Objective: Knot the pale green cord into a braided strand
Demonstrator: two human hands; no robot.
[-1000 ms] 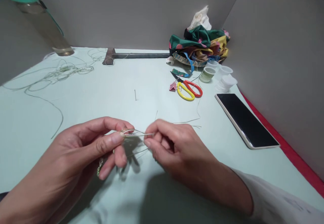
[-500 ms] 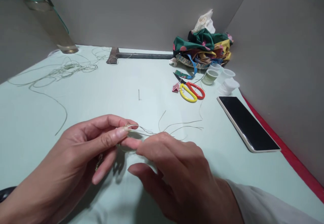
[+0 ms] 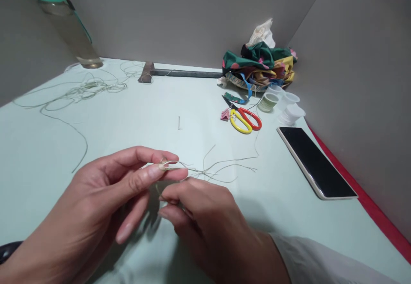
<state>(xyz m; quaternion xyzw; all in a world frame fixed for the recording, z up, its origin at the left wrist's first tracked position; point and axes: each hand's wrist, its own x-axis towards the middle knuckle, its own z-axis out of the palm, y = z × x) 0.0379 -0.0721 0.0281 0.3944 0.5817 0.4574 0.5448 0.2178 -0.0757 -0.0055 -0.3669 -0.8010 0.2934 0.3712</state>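
The left hand (image 3: pixel 112 189) pinched thin threads (image 3: pixel 201 172) between thumb and forefinger, over the near part of the worktop (image 3: pixel 144 121), well in from its right edge. The right hand (image 3: pixel 208 215) had its fingers curled just below; whether they gripped a strand, I could not tell. The loose ends crossed, so a tangle seemed likely; a slack pinch might have let strands slip. Their long axis ran left to right, free ends fanning toward the right edge, one bending toward the back edge.

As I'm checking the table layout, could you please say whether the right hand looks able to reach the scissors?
Probably yes: the scissors lie ahead of the right hand, handles nearer it, with seemingly only loose strand ends in between.
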